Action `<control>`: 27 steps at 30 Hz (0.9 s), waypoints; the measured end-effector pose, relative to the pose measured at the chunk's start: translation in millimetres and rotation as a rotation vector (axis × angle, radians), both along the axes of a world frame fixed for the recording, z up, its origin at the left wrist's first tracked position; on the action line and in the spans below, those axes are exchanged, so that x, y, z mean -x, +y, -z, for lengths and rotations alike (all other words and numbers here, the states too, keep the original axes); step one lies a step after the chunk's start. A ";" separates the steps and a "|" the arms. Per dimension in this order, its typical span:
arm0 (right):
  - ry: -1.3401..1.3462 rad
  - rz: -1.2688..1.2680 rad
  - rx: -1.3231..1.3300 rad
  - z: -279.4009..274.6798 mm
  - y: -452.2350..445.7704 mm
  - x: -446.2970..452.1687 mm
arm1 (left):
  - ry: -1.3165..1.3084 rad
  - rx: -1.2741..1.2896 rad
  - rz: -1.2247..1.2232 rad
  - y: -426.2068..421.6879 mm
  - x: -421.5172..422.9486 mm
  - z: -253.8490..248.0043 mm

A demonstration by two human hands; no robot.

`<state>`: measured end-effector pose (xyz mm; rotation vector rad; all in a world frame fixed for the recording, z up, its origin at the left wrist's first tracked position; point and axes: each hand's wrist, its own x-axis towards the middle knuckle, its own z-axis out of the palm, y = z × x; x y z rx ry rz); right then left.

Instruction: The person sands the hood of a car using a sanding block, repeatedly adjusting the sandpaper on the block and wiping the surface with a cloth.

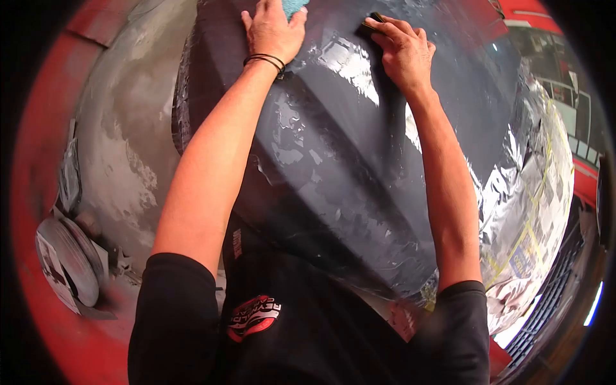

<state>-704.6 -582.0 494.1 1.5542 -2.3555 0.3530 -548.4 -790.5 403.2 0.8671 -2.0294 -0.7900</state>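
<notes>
A dark grey car body panel [321, 173], wet and shiny in patches, curves in front of me. At the top edge of the view my left hand [273, 32] lies over a teal cloth or sponge [295, 6], which it presses on the panel; its fingertips are cut off by the frame. To the right, my right hand [407, 54] grips a small dark sanding pad [375, 20] with yellowish edges against the panel. Most of the pad is hidden under the fingers.
Masking paper and shiny film [529, 212] with yellow tape cover the area right of the panel. Bare, patchy grey floor [119, 147] shows at the left, with round grey discs or wheels [70, 260] standing there. A dark grille-like part [545, 295] is at lower right.
</notes>
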 end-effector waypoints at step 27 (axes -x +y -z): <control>-0.027 0.351 -0.158 -48.2 248.0 -164.7 | -0.092 0.076 0.046 -3.1 5.7 15.3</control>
